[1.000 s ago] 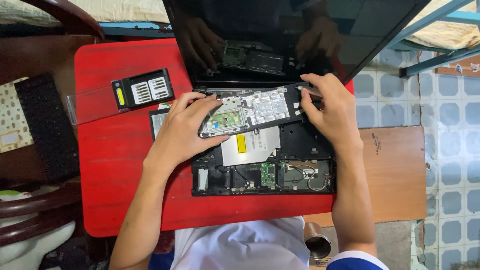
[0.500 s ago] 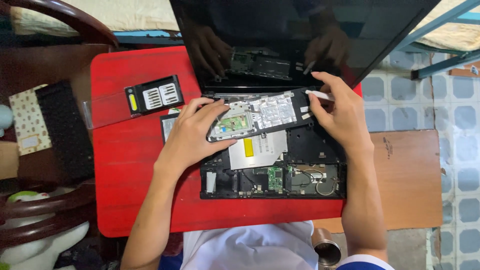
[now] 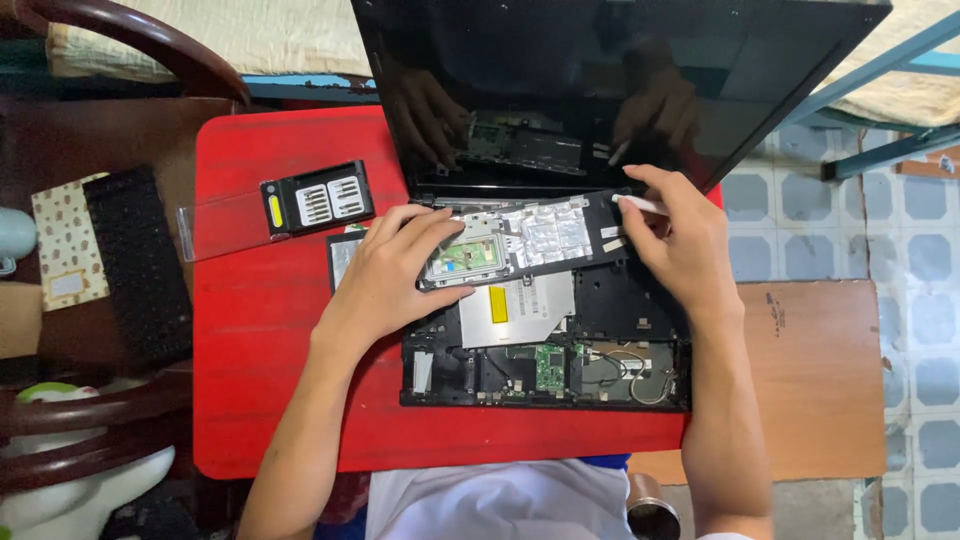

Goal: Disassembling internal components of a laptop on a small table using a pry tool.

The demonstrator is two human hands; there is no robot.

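- Looking down from the head view, an opened laptop (image 3: 545,340) sits at the far right part of a red table (image 3: 260,400), its dark screen (image 3: 600,80) tipped back over the table's far edge and its circuit boards and silver optical drive (image 3: 515,310) laid bare.
- A loose palm-rest panel (image 3: 520,245), underside up and lined with silver foil, lies across the laptop just below the hinge. Its long axis runs left to right, slightly raised toward the right.
- The left hand (image 3: 395,275) rests on the panel's left end, fingers (image 3: 440,235) spread and curled over its touchpad board, thumb tucked under the near edge, so the panel is gripped between them.
- The right hand (image 3: 680,250) is at the panel's right end, thumb and forefinger pressed together, pinching a thin white tool (image 3: 640,204) whose tip points left, toward the panel's far right corner.
- The panel therefore lies between the two hands: directly under the left fingers, just left of the right fingertips. The left hand is the one in fuller contact.
- A black screwdriver-bit case (image 3: 315,205) with its clear lid open lies near the table's far left corner, well apart from both hands.
- A detached black keyboard (image 3: 135,265) rests off the table's left edge, on dark wooden furniture.
- A wooden board (image 3: 810,380) lies beyond the table's right edge, over a tiled floor.
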